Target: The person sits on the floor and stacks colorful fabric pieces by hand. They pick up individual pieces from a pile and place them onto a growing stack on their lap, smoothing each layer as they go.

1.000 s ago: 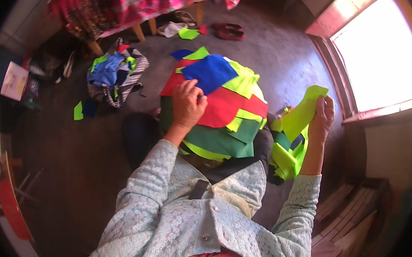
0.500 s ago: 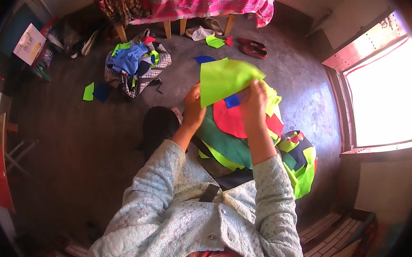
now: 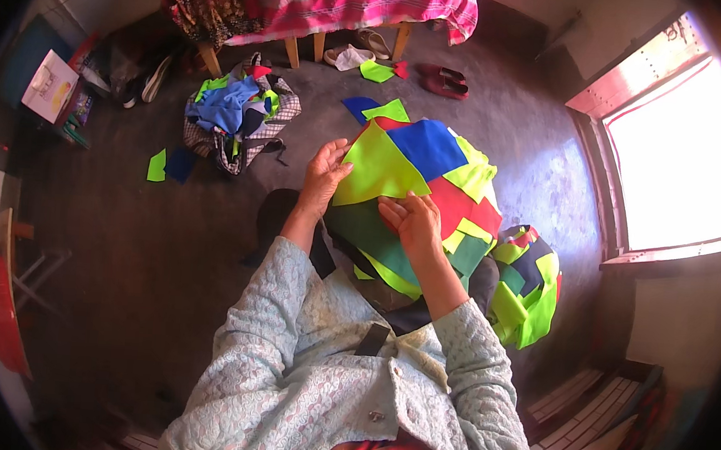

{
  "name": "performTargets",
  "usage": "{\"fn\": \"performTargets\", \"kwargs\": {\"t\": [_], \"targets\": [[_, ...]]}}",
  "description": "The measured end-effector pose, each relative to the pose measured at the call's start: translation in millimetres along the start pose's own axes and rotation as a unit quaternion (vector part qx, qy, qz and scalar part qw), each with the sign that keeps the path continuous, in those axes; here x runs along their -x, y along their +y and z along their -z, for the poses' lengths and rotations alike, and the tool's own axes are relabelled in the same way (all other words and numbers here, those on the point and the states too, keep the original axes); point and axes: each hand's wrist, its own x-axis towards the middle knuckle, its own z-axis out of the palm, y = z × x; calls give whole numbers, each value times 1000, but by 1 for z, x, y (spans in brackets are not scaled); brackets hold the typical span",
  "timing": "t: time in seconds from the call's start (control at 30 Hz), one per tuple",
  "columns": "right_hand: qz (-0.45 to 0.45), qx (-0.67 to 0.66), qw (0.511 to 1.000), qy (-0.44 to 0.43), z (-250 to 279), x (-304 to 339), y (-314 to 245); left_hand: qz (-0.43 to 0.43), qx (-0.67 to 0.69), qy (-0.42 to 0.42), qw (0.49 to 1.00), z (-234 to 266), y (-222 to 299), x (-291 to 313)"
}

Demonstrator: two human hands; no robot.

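Lime cloth piece (image 3: 378, 169) is pinched at its edge by left hand (image 3: 324, 176), pressed flat by open right hand (image 3: 411, 220) onto stacked pile (image 3: 454, 202). Loose scraps (image 3: 157, 165) are left on floor.

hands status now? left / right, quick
Left hand: fingers closed on the left edge of the lime-green fabric piece.
Right hand: open, fingers resting on the same piece's lower edge, over the fabric stack.
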Motion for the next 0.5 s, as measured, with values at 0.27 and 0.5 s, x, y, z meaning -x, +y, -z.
{"fn": "performTargets", "kwargs": {"t": [0.27,0.5], "targets": [[-42,-17,998,-46,5,28,0,-18,-28,-3,999,4,-7,2],[-100,111,980,-135,35,62,-22,-28,-80,35,996,4,-4,8]]}}
